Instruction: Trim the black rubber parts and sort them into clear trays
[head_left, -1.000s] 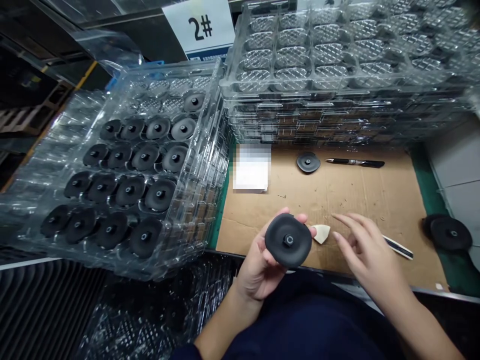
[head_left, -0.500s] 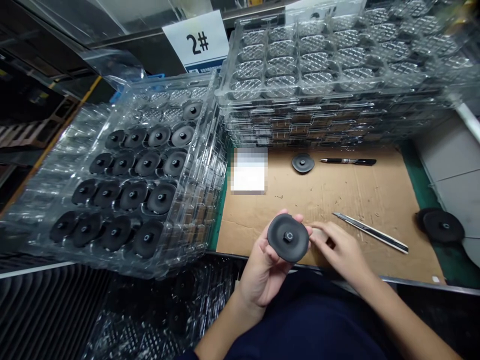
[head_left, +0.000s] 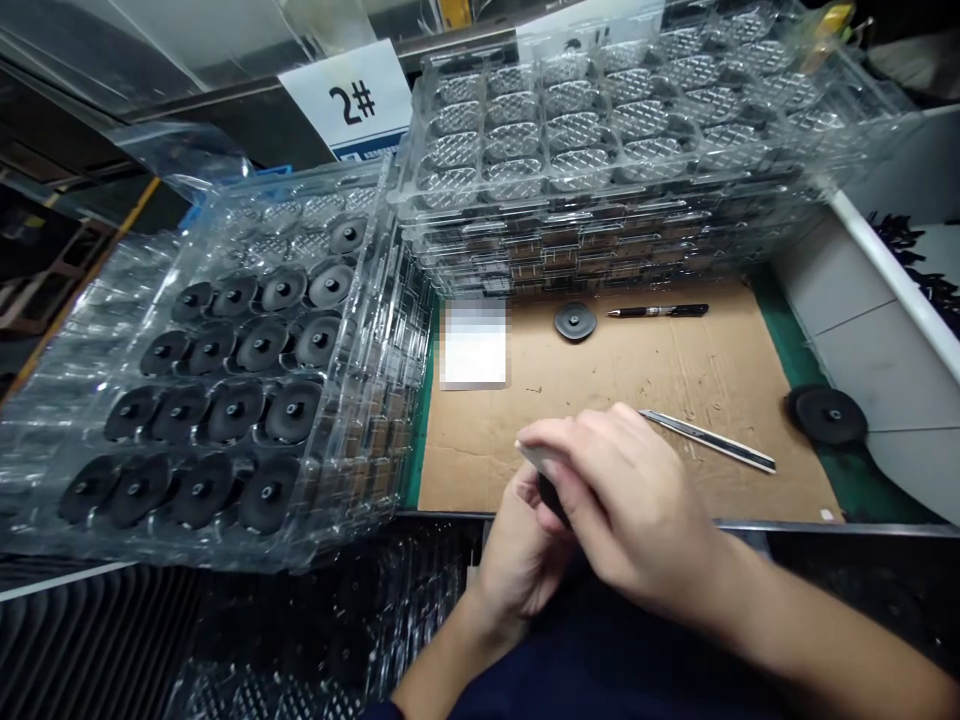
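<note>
Left edge: a clear plastic blister tray (head_left: 367,420) sits on a stack, holding rows of black discs (head_left: 234,412), each with a small central stud. Behind it stands a white sign marked "2#" (head_left: 349,90). A stack of empty clear trays (head_left: 600,205) rises beyond the cardboard sheet (head_left: 675,400), which lies on the green tabletop (head_left: 772,310).

On the cardboard, from left: a blurred white sheet (head_left: 474,345), a lone black disc (head_left: 575,321) and a black pen (head_left: 658,311) just beside it.

At the near edge, the left hand (head_left: 517,565) is cupped, a narrow grip around a black held disc (head_left: 551,497). Only a sliver of the disc shows; the right hand (head_left: 630,490) covers most of it. That hand's curled fingers pinch a pale flat wedge (head_left: 534,456), which lies against or just above the disc; cannot tell which.

Just right of the fingers lies a slim metal-bladed knife (head_left: 709,453). Far right, a black disc (head_left: 827,415) rests on the green tabletop.
</note>
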